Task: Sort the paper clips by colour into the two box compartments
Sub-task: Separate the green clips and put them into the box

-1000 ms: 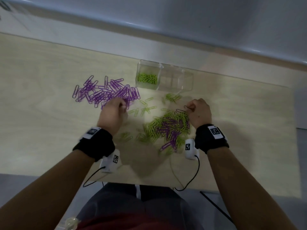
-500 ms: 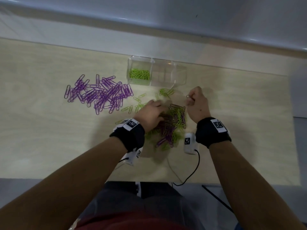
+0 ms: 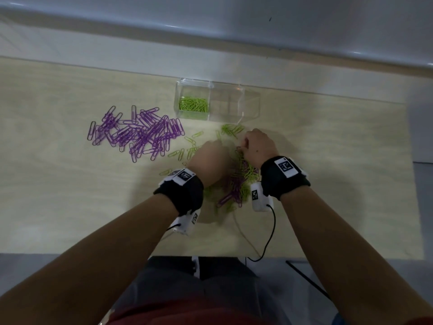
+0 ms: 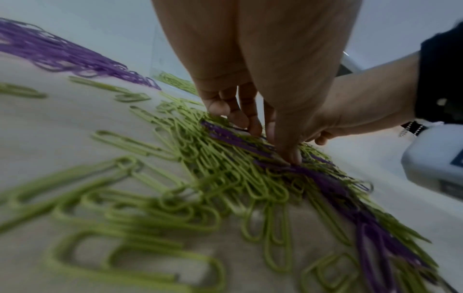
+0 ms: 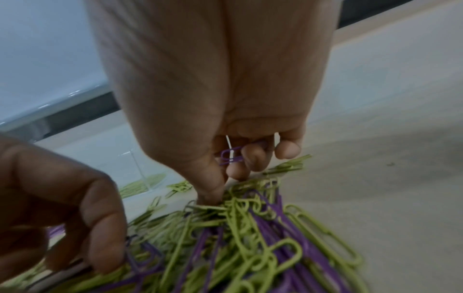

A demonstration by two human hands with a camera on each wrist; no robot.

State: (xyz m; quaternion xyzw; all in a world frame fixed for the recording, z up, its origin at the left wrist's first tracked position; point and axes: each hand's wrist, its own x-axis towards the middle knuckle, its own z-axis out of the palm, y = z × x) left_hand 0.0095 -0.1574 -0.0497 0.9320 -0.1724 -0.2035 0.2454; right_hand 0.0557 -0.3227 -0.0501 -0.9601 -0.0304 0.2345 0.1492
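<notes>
A clear two-compartment box stands at the back; its left compartment holds green clips, its right one is bare. A mixed pile of green and purple clips lies between my hands. My left hand reaches down into this pile, thumb and fingertips closing on a purple clip. My right hand keeps purple clips tucked in its curled fingers, and its thumb and forefinger dig into the pile's far edge. A sorted purple heap lies to the left.
Loose green clips are scattered between the purple heap and the mixed pile, and a small green cluster lies in front of the box. The wooden table ends at a pale wall behind. Wrist-camera cables trail over the near edge.
My left hand left the purple heap and moved right into the mixed pile. My right hand dipped its thumb and forefinger back down to the pile, still holding purple clips.
</notes>
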